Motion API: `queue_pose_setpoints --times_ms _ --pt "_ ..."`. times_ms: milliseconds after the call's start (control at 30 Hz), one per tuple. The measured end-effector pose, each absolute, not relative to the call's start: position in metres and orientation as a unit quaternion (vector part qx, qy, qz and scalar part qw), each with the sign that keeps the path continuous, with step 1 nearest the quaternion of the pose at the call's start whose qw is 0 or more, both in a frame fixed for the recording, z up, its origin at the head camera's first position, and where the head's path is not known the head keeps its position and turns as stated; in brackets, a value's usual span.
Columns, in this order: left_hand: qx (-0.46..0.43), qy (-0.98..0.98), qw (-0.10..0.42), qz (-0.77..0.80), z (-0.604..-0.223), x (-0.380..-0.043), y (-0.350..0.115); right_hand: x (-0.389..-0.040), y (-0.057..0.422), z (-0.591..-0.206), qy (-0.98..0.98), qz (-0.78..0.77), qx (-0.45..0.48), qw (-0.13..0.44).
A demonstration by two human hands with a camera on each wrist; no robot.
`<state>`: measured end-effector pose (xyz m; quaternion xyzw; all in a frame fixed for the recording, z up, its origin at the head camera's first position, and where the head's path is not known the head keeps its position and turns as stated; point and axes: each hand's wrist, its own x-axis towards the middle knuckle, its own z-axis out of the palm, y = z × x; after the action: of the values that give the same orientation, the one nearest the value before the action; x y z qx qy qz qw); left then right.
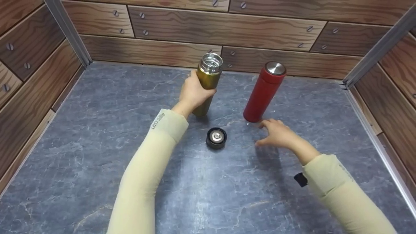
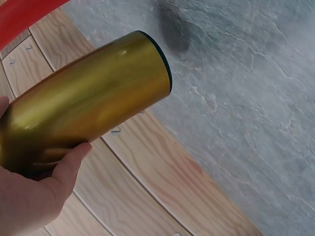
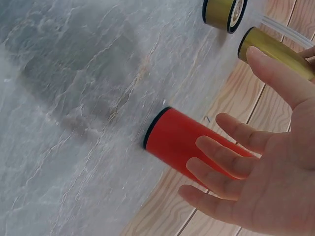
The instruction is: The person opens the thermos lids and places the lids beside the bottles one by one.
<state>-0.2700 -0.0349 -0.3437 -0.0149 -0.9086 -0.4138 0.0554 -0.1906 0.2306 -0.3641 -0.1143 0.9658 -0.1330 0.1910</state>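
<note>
L sleeve & R sleeve closest; gold flask in L hand, R hand free

Both sleeves pale yel.-green, on the near side of the cap: L one to its left, R one to its right. Printed text on L cuff; small blk item by R cuff. Cap lies on the gray marble-look table, inner side up, round metal piece in middle, dk rim.

Gold flask: beyond the cap, a bit to its left, mouth uncovered, bare metal neck showing. L hand's fingers & thumb wrapped round its body; can't tell if the base touches the table.

R hand: right of the cap, fingers spread & slightly bent, thumb apart, nothing held. Red flask: beyond the cap, to its right, upright, shiny silver-col. top on, dk band at base per R wrist view. R fingertips nr that base; can't tell if touching.

Back wall, w/ wood-plank pattern & screw heads, stands well beyond the cap.
</note>
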Motion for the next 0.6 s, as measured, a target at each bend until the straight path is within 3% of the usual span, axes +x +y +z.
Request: queue_pose_setpoints --times_ms 600 --pt "0.006 -0.897 0.08 -0.434 -0.363 -0.284 -0.024 -0.188 0.248 -0.368 0.967 -0.14 -0.109 0.182"
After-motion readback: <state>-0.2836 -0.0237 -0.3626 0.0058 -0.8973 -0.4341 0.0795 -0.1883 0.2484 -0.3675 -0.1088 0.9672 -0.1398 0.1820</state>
